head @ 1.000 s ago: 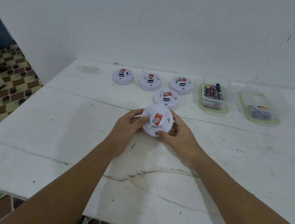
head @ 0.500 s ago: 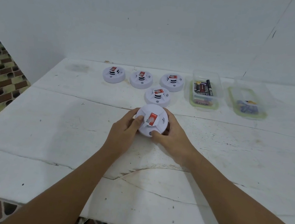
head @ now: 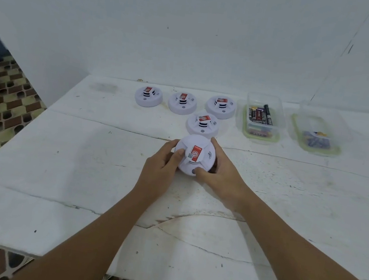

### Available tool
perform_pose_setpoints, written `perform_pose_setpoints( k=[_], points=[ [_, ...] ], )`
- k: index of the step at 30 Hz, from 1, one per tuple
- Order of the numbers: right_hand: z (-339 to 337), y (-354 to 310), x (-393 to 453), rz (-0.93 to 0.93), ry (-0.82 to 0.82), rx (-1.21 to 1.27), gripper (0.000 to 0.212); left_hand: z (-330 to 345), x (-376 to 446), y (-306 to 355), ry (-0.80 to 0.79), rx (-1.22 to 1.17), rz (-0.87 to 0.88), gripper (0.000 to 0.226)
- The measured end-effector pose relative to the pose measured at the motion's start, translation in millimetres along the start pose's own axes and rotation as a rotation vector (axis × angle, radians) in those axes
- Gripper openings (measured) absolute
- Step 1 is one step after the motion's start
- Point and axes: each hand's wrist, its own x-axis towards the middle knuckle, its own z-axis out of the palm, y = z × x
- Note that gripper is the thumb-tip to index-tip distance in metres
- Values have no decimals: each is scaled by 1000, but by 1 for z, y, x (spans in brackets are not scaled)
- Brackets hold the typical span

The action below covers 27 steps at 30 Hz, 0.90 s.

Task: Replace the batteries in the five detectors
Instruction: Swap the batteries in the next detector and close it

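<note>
Cupping the nearest detector (head: 195,155) from both sides, the left hand (head: 160,168) and right hand (head: 219,176) close on its rim, face up on the table (head: 61,160); its battery side, probably underneath, faces away. Four more detectors (head: 202,124) sit just beyond.

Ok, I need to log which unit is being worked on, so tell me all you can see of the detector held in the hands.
The held detector is a round white disc, seemingly plastic, with a raised centre cap bearing a red and white sticker, curved sound marks and a small grey button near its front edge. It looks closed. The left hand and right hand grip its sides over the white table, nearest of the five.
</note>
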Motion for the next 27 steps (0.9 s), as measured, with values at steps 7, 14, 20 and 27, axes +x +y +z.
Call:
perform_pose_setpoints(
  k=[7, 14, 20, 27],
  points=[
    [-1, 5, 1, 119, 66, 177, 99, 1, 1, -1, 22, -22, -21, 29],
    [-2, 6, 3, 115, 49, 155, 63, 3, 2, -4, 14, 20, -18, 21],
    [-3, 9, 4, 69, 31, 81, 69, 4, 4, -7, 8, 55, -15, 26],
    [-3, 5, 3, 15, 10, 11, 70, 3, 4, -8, 5, 52, -16, 29]
  ],
)
